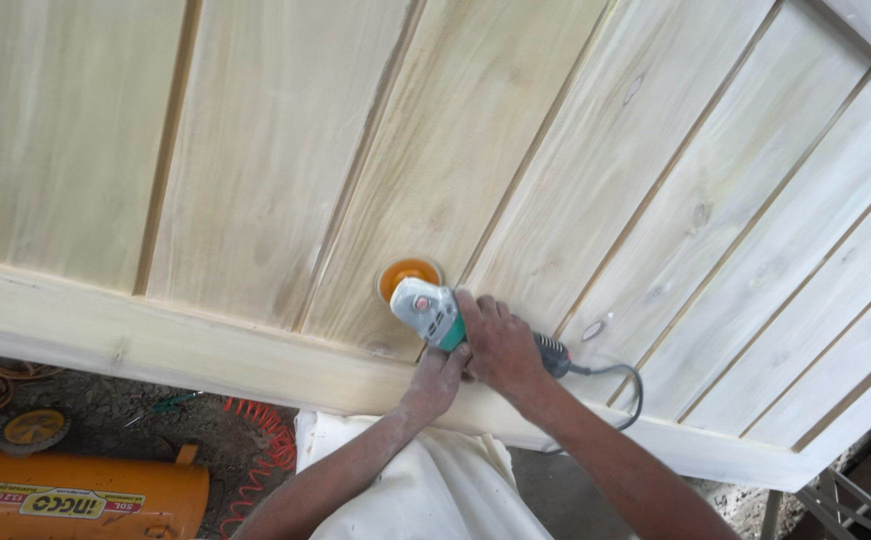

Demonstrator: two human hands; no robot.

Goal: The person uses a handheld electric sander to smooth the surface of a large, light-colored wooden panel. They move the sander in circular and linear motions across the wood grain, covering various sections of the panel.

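Currently: green-and-grey handheld angle grinder with round orange sanding disc (425, 300) lying flat on pale, planked wooden door panel (475, 140), just above its bottom rail. Right hand (500, 345) wrapped over grinder body, grip pressed shut around it, black rear handle and grey cord sticking out behind. Left hand (437, 378) cupped under grinder head from below, grip closed against it. Both hands dusty. Panel: smooth sanded boards, narrow grooves between, few knots. Below on floor: orange cylindrical compressor tank (75, 495), coiled orange air hose (260, 440).

Head view, close, steeply downward
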